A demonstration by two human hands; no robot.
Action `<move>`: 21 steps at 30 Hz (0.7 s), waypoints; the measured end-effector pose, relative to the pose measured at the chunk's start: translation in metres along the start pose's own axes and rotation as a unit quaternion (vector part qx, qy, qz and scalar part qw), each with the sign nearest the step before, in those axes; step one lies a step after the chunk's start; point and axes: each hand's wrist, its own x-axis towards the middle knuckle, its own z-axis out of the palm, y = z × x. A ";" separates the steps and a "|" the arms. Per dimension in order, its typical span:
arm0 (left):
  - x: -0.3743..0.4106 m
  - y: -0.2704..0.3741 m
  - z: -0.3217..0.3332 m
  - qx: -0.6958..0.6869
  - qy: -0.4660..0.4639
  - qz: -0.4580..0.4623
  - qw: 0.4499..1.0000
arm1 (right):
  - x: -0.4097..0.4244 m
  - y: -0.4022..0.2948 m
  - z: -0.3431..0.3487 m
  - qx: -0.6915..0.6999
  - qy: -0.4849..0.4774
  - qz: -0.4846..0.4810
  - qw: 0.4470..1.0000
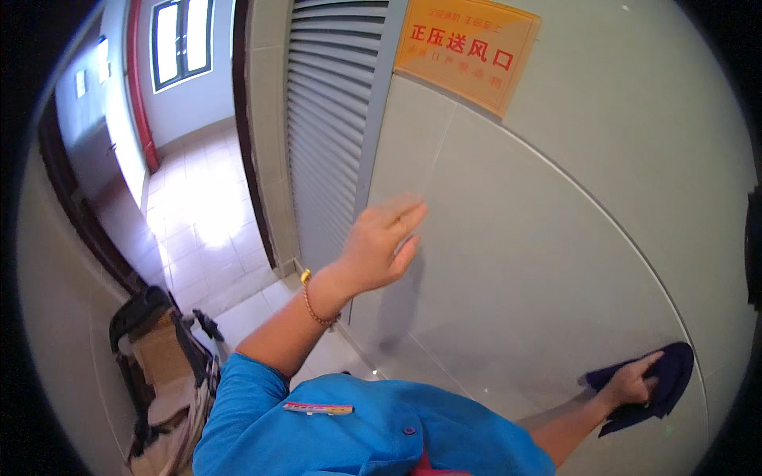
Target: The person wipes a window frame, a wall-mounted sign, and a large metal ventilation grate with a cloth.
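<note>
My left hand [384, 244] is raised before the tiled wall [506, 238], empty, its fingers stretched out and the thumb apart from them. A beaded bracelet [315, 306] circles that wrist. Low at the right, my right hand [634, 381] holds a dark purple cloth [673, 378] flat against the wall, index finger extended. The cloth lies beside a thin pale line that runs along the wall. Part of the right palm is hidden from view.
A louvered metal vent [333, 119] is set beside an orange sign [467, 53] bearing writing. At the lower left stands a stroller-like frame with a woven seat [164, 351]. Behind it, a dark-framed doorway [253, 149] opens onto a tiled floor [205, 220] and a red pipe [138, 89].
</note>
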 end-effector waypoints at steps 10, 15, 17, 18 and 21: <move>0.179 -0.149 -0.035 0.083 0.138 0.193 0.968 | 0.043 -0.186 0.008 0.053 -0.034 0.217 0.974; 0.197 -0.184 -0.034 0.038 0.106 0.264 0.958 | 0.073 -0.335 0.031 0.046 -0.024 -0.268 0.962; 0.201 -0.196 -0.034 0.003 0.112 0.294 0.949 | 0.095 -0.410 0.033 0.151 -0.052 -0.212 0.964; 0.205 -0.196 -0.036 -0.018 0.111 0.304 0.946 | 0.111 -0.434 0.032 0.106 -0.015 -0.231 0.967; 0.205 -0.206 -0.037 -0.062 0.066 0.337 0.937 | 0.131 -0.482 0.052 0.116 0.033 -0.278 0.953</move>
